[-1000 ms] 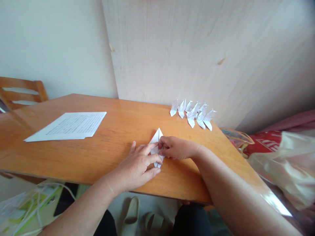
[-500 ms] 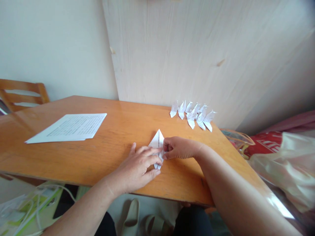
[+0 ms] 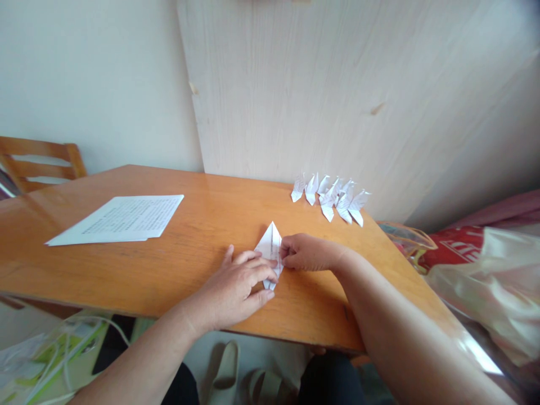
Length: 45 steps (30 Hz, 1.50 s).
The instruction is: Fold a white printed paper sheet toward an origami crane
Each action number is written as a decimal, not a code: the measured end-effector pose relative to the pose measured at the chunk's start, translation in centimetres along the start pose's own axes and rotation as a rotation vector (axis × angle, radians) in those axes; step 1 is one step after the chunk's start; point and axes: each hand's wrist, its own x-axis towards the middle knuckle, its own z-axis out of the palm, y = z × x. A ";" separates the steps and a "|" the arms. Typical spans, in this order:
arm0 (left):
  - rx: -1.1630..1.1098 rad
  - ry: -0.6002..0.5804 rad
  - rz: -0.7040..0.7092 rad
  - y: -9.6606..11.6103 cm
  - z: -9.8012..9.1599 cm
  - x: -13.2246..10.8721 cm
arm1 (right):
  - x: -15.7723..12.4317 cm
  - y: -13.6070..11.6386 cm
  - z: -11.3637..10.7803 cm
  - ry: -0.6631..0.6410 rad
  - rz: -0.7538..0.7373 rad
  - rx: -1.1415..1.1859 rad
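Note:
A small folded sheet of printed paper (image 3: 269, 242), shaped like a narrow kite, lies on the wooden table with its point facing away from me. My left hand (image 3: 242, 287) rests on its lower left part, fingers spread, holding it down and covering some of it. At its right edge is my right hand (image 3: 307, 252), its fingers curled and pinched together against the paper. Whether a flap sits between those fingertips is hard to see. Several folded paper birds (image 3: 329, 197) stand in rows near the far right corner.
A stack of printed sheets (image 3: 126, 218) lies on the left of the table (image 3: 202, 225). Behind the table is a pale wall panel (image 3: 287, 101). A wooden chair (image 3: 37, 163) stands far left; bags (image 3: 455, 247) crowd the right side. Slippers (image 3: 225, 365) are on the floor below.
My right fingers have shifted very slightly along the paper's right edge, where the paper now lies flatter and shows more print. My left hand stays almost still.

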 end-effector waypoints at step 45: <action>-0.005 0.078 0.025 0.0 0.0 0.1 | -1.9 -3.4 0.0 -0.050 -0.008 -0.297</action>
